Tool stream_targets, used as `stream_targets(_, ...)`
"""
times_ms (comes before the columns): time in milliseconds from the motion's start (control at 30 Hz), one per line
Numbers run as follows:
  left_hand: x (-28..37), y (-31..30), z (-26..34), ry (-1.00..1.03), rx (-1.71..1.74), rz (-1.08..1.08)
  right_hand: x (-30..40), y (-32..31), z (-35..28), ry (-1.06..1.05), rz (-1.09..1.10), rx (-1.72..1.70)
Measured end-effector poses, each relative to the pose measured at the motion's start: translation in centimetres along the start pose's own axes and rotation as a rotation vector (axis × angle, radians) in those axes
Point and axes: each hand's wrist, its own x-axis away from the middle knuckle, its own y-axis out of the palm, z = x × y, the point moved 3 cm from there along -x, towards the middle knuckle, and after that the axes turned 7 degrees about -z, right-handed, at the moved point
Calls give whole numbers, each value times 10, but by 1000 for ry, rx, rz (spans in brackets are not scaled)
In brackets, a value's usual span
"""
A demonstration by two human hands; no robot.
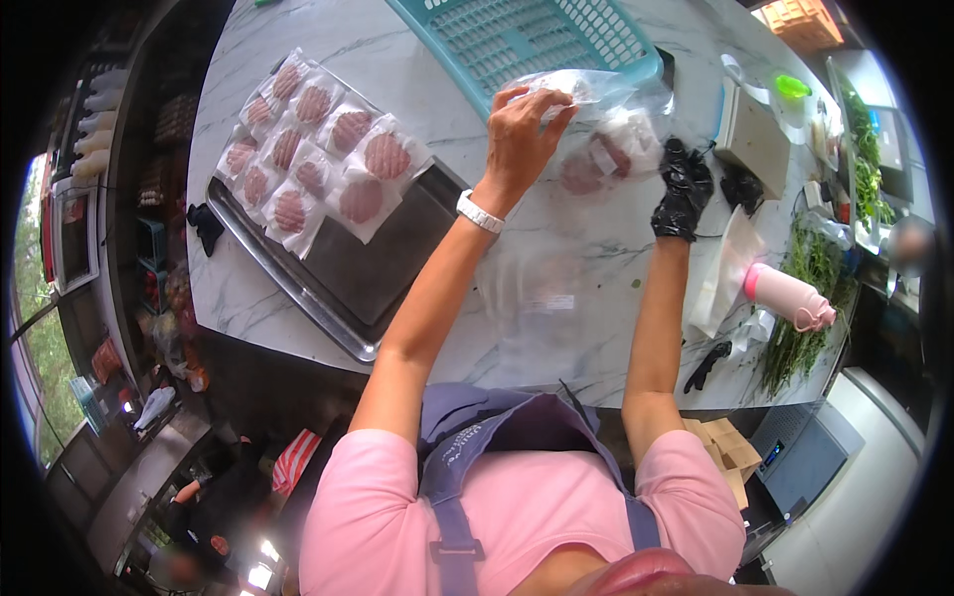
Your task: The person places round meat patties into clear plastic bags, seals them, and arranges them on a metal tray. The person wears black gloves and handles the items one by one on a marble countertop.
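My left hand (525, 138) is bare, with its fingertips pinching the edge of a clear plastic bag (574, 86). Lower in the bag, pinkish ground-meat patties (589, 167) show beside white paper and a small label. My right hand (684, 186), in a black disposable glove, has its fingers against the bag's right side; whether they grip it is hard to tell. Nearer my body lies a flat clear bag (536, 305) with a label. To the left, several patties on white paper squares (320, 141) cover much of a dark metal tray (365, 261).
A teal plastic basket (514, 45) stands beyond my left hand. At right are a boxy device (753, 138), a pink bottle (790, 294), green stems (797, 350) and a black glove (706, 365). Another person (223, 506) is at lower left.
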Motion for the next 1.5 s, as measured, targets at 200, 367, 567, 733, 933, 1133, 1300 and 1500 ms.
stream_targets(200, 6, -7, -1, -35, -18, 9, -49, 13, -75, -393, -8, 152)
stream_targets(367, 10, -7, 5, -66, 2, -51, -116, 20, -138, -1017, -77, 661)
stream_targets(567, 22, -13, 0, -143, -25, -105, -197, 54, -104, -1208, -407, 1258)
stream_targets(733, 30, -7, -13, -236, -74, -147, -201, 51, -13, -1334, -609, 1405)
stream_targets(933, 35, 0, -21, -251, -132, -142, -177, 39, 31, -755, -777, 1049)
stream_targets(1133, 37, 1, -26, -286, -206, -119, -154, 63, -4, -1006, -777, 1123)
stream_targets(1300, 29, 12, -19, -241, -183, -124, -200, 10, 48, -590, -716, 1132)
stream_targets(1500, 38, 0, -27, -262, -258, -151, -162, 48, 27, -1131, -463, 1631)
